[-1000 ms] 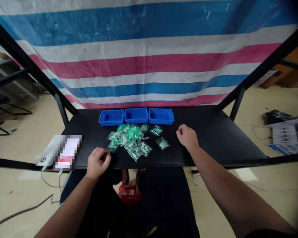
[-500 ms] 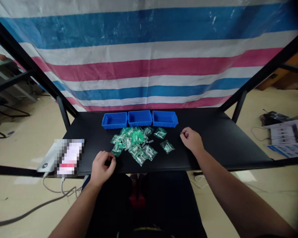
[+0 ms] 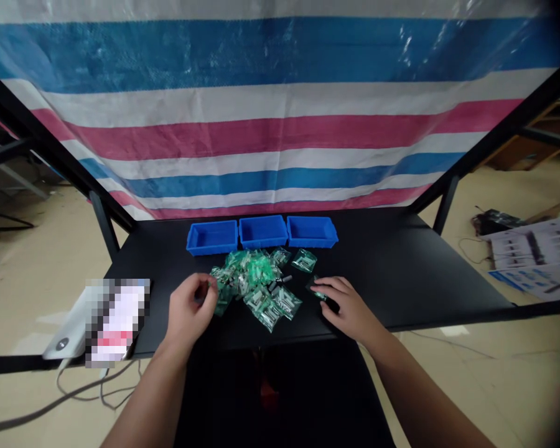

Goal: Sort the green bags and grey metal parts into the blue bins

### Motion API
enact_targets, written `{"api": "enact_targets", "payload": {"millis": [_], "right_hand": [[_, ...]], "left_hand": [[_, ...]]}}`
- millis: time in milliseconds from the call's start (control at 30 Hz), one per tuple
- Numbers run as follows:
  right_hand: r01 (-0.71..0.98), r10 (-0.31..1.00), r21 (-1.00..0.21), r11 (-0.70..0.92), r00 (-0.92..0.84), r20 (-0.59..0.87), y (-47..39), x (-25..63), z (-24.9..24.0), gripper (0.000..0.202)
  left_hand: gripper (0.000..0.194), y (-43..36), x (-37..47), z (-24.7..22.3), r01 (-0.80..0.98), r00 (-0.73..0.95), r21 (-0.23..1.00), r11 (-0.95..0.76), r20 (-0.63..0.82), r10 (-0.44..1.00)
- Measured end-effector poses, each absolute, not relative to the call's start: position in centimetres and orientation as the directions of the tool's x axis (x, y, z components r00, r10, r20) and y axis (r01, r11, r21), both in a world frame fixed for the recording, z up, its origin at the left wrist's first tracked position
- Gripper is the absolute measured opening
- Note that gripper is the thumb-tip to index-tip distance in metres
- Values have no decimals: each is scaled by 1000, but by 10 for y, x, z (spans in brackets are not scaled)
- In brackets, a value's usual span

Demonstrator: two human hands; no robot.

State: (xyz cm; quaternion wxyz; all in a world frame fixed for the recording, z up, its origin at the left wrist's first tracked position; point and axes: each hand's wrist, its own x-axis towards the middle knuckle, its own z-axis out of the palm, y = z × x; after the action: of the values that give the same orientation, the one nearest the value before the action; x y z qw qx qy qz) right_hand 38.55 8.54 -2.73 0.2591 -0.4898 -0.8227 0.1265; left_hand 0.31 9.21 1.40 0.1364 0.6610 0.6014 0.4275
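Observation:
A heap of small clear-green plastic packets (image 3: 242, 270) with pale and metallic pieces inside lies on the black table (image 3: 420, 274). My left hand (image 3: 191, 308) is at the heap's left edge. Its thumb and forefinger are pinched together beside a packet (image 3: 223, 300); whatever is between the tips is hidden. My right hand (image 3: 348, 308) reaches over a separate packet (image 3: 318, 290), which its fingers partly cover. Its thumb and fingers are apart around the packet. Another loose packet (image 3: 303, 261) lies farther back.
Behind the heap, three blue trays stand in a row: left (image 3: 212, 250), middle (image 3: 263, 242) and right (image 3: 312, 241). A blurred-out phone (image 3: 121, 320) and a pale device (image 3: 70, 330) with cables lie at the left edge. A striped sheet (image 3: 280, 137) hangs behind the table.
My right hand has moved left and nearer, unfolding its fingers over the separate packet. My left hand's fingers have come up to the heap's left edge. The view has tilted slightly.

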Motion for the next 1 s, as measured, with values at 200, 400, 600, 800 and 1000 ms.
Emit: {"api": "enact_targets", "payload": {"millis": [200,400,600,800,1000], "right_hand": [[707,878,-566,425,-167,449,87,387,-33,25],[623,782,-676,393,161,603,147,365,-17,10],[824,680,-466,322,141,720,204,345,0,13],[763,833,-562,320,56,550,166,351,-24,4],[827,905,-459,325,-131,405,158,352,-36,39]], "left_hand": [[8,166,30,32,593,-23,680,-432,550,835],[8,175,25,-1,542,-75,721,-432,553,830],[7,166,28,0,489,89,768,-414,428,899],[7,169,34,3,463,176,773,-433,399,900],[8,171,35,1,453,175,781,-430,394,902]]}}
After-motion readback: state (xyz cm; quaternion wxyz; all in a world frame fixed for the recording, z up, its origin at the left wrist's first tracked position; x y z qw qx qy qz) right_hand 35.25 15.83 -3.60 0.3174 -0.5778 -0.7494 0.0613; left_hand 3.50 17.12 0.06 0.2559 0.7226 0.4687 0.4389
